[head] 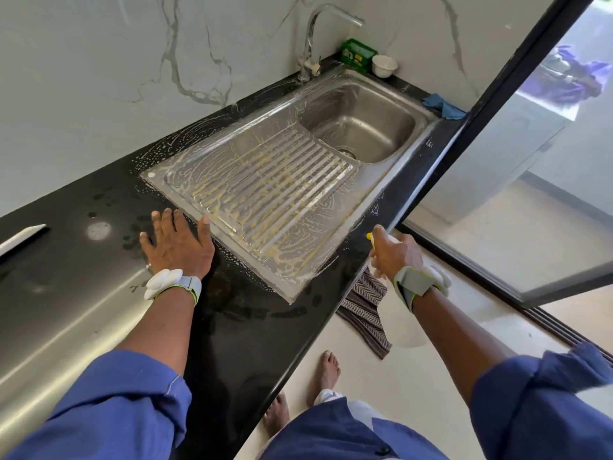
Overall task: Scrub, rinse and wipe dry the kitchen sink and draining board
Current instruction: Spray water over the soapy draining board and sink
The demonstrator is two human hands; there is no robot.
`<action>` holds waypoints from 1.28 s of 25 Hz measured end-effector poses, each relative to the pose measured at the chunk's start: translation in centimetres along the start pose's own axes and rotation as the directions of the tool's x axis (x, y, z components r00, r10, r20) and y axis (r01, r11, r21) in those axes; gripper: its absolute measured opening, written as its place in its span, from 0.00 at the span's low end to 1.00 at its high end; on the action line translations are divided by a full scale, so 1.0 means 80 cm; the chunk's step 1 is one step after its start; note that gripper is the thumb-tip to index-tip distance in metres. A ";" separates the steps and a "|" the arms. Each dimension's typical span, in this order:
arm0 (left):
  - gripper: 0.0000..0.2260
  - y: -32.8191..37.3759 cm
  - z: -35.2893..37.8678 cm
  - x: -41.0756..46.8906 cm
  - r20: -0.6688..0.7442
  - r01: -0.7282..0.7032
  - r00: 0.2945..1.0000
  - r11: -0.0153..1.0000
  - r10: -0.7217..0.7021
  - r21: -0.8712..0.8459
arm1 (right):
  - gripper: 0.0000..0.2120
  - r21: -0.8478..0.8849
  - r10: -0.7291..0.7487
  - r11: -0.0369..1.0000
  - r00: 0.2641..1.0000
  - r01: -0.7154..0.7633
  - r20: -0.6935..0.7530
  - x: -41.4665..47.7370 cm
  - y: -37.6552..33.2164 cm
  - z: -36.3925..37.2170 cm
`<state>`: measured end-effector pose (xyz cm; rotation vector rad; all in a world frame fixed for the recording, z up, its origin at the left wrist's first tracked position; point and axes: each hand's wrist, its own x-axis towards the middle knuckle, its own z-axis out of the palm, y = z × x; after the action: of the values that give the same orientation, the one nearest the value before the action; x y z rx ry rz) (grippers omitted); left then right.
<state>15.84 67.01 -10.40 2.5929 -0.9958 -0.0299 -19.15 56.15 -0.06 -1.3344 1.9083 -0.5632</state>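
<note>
A steel sink bowl [360, 122] with a ribbed draining board [265, 197] is set in a black counter [232, 327]. Yellowish soapy streaks and suds cover the draining board and the counter around it. My left hand [175, 240] lies flat and open on the counter at the board's near left corner. My right hand [394, 252] is off the counter's front edge, shut on a clear spray bottle [381, 242] with a yellow nozzle pointing toward the board. A chrome tap [313, 44] stands behind the bowl.
A green sponge packet [358, 54] and a white cup [384, 65] sit behind the sink, a blue cloth [442, 106] at its right. A striped towel [365, 310] hangs below the counter edge. A glass door with a black frame [497, 78] stands at the right. My bare feet are on the floor.
</note>
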 end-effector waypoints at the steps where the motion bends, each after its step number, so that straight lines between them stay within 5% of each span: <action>1: 0.38 0.000 0.000 0.000 -0.010 -0.005 1.000 1.000 0.005 -0.005 | 0.27 0.045 -0.005 0.999 1.000 0.004 0.027 -0.001 -0.013 -0.001; 16: 0.37 -0.003 0.009 0.008 -0.024 0.009 1.000 1.000 -0.009 -0.001 | 0.19 0.125 -0.155 0.984 0.961 0.128 0.229 0.054 -0.130 0.057; 27: 0.34 0.001 0.001 0.005 -0.016 0.059 0.998 0.997 -0.059 0.046 | 0.17 0.194 -0.294 0.956 0.769 0.222 0.568 0.127 -0.213 0.149; 32: 0.32 0.001 0.005 0.009 -0.045 0.063 0.997 0.996 -0.060 0.063 | 0.20 0.223 -0.397 0.918 0.746 0.328 0.534 0.140 -0.243 0.184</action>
<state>16.29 66.36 -10.63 2.6706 -0.9160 0.0435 1.80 39.38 0.69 -1.5920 1.1127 -0.3858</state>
